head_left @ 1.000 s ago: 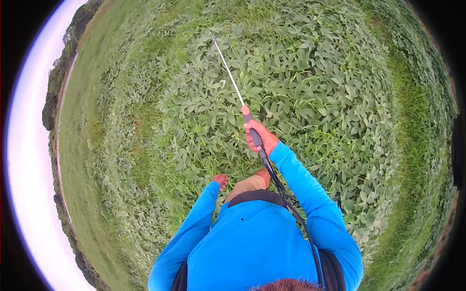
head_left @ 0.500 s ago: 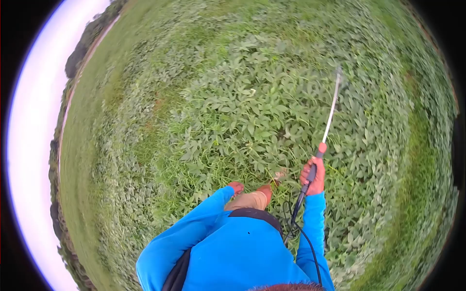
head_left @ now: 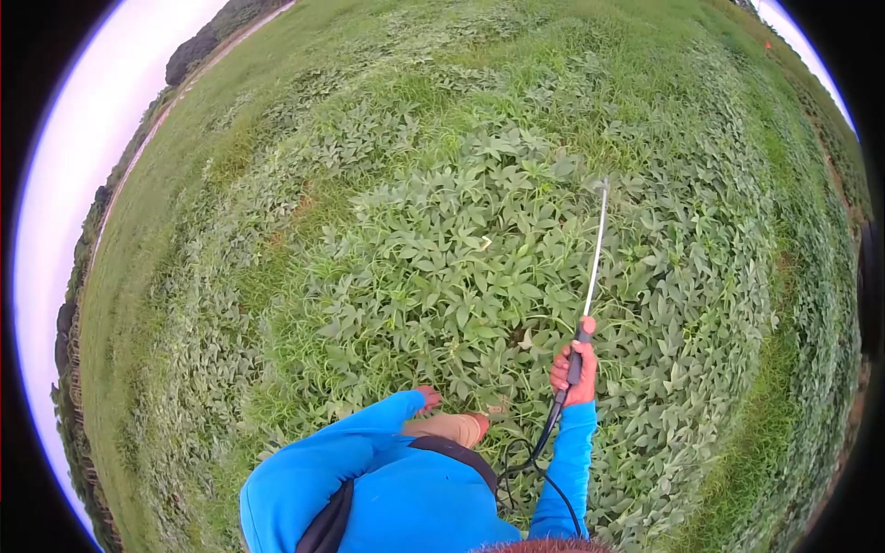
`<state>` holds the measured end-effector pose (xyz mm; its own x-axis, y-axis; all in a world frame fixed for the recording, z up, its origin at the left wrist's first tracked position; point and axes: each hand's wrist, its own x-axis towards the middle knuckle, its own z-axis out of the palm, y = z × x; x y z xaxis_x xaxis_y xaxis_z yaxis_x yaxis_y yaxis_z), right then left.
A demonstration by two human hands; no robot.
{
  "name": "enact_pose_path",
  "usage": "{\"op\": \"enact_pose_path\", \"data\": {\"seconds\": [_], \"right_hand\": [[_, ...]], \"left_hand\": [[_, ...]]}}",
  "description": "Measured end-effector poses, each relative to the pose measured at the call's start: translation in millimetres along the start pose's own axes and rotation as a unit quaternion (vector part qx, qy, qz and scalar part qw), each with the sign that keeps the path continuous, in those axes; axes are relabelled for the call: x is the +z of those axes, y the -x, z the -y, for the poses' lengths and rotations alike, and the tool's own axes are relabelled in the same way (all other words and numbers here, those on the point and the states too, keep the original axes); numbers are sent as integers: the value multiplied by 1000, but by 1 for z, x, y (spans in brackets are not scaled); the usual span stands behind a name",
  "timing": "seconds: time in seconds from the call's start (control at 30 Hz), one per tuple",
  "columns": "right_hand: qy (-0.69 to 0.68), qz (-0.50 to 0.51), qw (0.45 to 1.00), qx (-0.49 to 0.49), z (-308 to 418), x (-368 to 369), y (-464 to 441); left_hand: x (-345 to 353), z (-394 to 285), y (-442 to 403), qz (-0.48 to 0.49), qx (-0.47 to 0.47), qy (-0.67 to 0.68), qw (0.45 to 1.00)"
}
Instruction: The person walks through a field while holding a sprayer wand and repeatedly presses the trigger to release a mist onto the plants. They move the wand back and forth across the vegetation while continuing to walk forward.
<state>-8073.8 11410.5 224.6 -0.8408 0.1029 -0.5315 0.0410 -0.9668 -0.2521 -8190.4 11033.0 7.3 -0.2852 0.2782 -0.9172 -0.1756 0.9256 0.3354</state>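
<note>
My right hand (head_left: 578,376) is wrapped round the dark handle of a sprayer wand (head_left: 597,244). The wand's thin, pale tube reaches forward over the leaves, with faint mist around its tip. From the handle's lower end a black hose (head_left: 550,426) loops back beside my body. Small in view, my left hand (head_left: 429,398) hangs low by my bent leg (head_left: 452,428), just above the leaves. Its fingers are too small and blurred to make out, and I see nothing in it.
Dense broad-leaved plants (head_left: 452,249) surround me, with patches of grass (head_left: 304,341) among them. A grassy strip (head_left: 761,433) runs along the right. Trees (head_left: 198,51) and a pale track line the field's far left edge. A dark strap (head_left: 327,525) crosses my blue sleeve's shoulder.
The view has tilted up, showing more horizon. The wand and my right hand sit lower and further left in view, and the wand tip has swung left over the leaves. My grip stays closed.
</note>
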Motion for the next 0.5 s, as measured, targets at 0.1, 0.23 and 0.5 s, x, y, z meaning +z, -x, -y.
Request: {"op": "enact_pose_path", "data": {"seconds": [0.1, 0.23, 0.5], "right_hand": [[31, 38, 996, 69, 6, 30, -33], [75, 59, 990, 107, 27, 84, -53], [22, 156, 973, 169, 104, 119, -101]], "left_hand": [[-14, -25, -11, 2, 8, 3, 1000], [-29, -64, -41, 23, 63, 64, 996], [-49, -172, -68, 23, 107, 100, 989]]}}
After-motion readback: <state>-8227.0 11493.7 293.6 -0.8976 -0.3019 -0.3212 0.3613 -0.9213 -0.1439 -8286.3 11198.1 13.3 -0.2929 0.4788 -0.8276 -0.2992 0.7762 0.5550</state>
